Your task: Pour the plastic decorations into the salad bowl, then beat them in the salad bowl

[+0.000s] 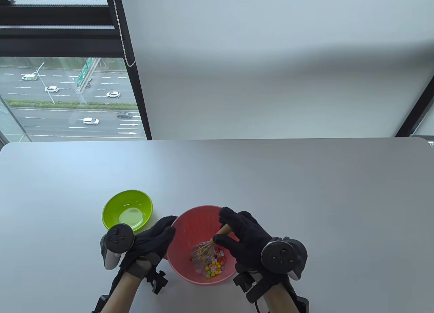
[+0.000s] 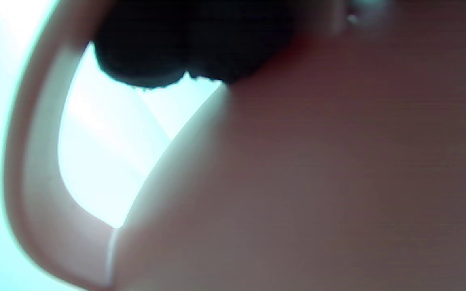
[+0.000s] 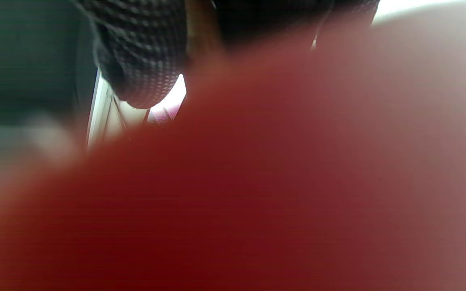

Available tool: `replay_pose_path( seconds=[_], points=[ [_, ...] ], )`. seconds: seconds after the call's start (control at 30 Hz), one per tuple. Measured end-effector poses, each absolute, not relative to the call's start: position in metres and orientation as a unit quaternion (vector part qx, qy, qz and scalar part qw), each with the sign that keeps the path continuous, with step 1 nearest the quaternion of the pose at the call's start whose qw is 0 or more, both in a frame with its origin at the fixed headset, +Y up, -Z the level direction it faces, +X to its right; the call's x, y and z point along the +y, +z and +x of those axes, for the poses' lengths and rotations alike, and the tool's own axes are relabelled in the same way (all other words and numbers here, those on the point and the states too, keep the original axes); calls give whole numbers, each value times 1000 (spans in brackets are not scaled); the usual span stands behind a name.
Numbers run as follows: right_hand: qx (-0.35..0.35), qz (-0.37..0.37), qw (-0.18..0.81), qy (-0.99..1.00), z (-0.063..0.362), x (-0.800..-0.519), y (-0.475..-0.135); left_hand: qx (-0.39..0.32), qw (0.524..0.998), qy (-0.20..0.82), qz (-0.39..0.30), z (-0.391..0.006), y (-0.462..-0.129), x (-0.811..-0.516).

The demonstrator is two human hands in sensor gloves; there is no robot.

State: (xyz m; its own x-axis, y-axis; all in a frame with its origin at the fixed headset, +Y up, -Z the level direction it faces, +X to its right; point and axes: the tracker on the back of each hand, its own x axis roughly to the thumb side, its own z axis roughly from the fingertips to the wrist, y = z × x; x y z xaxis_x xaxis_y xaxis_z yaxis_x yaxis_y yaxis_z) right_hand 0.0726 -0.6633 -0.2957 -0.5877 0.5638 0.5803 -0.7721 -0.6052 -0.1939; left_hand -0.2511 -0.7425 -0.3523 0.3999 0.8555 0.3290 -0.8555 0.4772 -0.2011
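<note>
A pink salad bowl [image 1: 190,221] stands near the table's front edge, with several small coloured plastic decorations [image 1: 212,265] in its bottom. A whisk [image 1: 203,252] with a wooden handle [image 1: 223,229] has its wire head down among them. My right hand [image 1: 237,233] grips that handle over the bowl's right side. My left hand [image 1: 156,238] rests flat against the bowl's outer left wall, fingers fairly straight and reaching the rim. In the left wrist view, dark fingertips [image 2: 156,52] lie on the blurred bowl wall [image 2: 318,182]. The right wrist view shows a gloved finger [image 3: 144,52] above the bowl wall [image 3: 257,182].
An empty green bowl [image 1: 112,204] sits just left of and behind the pink one, close to my left hand. The grey table [image 1: 305,197] stretches back to a window and a white blind.
</note>
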Motion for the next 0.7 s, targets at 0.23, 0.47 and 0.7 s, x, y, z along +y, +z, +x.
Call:
replay_pose_path(
  seconds=[0.23, 0.47, 0.7],
  points=[
    [-247, 240, 338, 876, 68, -663, -291, -197, 835, 513, -1, -251, -352, -743],
    [-268, 232, 318, 879, 70, -663, -290, -196, 834, 515, -1, -251, -352, -743],
    [-308, 219, 284, 881, 73, -662, -287, -196, 832, 519, 0, -251, -352, -743]
  ],
)
